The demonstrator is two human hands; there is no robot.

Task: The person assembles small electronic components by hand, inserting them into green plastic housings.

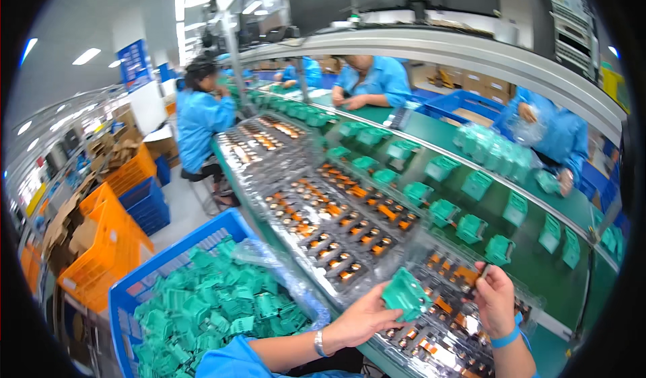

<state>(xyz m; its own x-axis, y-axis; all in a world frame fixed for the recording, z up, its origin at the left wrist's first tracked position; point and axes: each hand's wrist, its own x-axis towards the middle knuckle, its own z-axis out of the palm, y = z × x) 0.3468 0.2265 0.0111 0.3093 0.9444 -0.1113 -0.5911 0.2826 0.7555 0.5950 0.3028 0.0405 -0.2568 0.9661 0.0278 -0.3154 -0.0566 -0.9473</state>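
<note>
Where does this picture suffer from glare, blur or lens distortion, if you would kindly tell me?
In the head view, the metal beam bows across the top; in the head view, white glare streaks the clear plastic trays and the ceiling lights look blown out; in the head view, the far blue sign is blurred, while the green part in the left hand reads more clearly.

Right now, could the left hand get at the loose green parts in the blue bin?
Probably yes: the loose green parts lie mostly uncovered in the blue bin, clear plastic showing only along its right side. But the left hand holds a green part, so its grip looks taken.
</note>
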